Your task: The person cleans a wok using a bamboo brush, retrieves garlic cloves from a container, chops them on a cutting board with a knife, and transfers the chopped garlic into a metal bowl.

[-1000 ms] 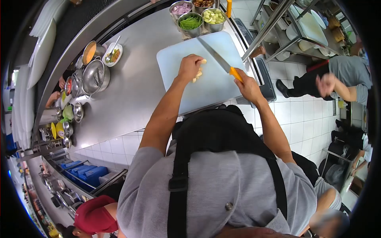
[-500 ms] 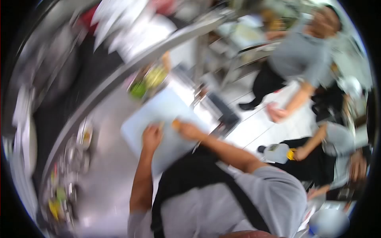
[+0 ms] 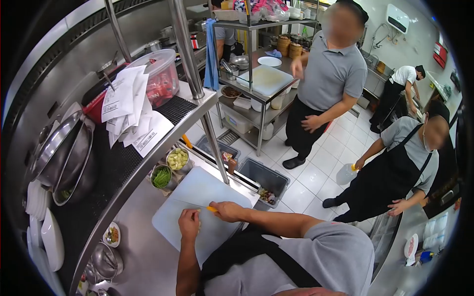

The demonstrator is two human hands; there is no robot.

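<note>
My right hand [image 3: 228, 212] is wrapped round the yellow handle of a knife [image 3: 212, 209]. Its thin blade points left across a pale blue cutting board [image 3: 197, 185]. Just left of the handle, my left hand [image 3: 189, 223] is closed over the board, fingers bent. A small pale piece shows at its fingertips, too little of it to name. Beyond the board's far left edge stand a metal container of green vegetable strips [image 3: 161, 176] and another of pale yellow-green chunks [image 3: 177, 159].
A steel shelf [image 3: 143, 165] with order slips [image 3: 131, 106] and metal bowls [image 3: 64, 158] overhangs the counter's left side. Grey bins [image 3: 264, 180] stand on the floor past the board. One co-worker [image 3: 328, 74] faces the counter; another [image 3: 395, 172] carries a plastic jug [image 3: 346, 173].
The view has shifted and steadied from blur. Both hands remain over the board, with the knife in the right. The nearer co-worker's forearm now lies closer to the waist.
</note>
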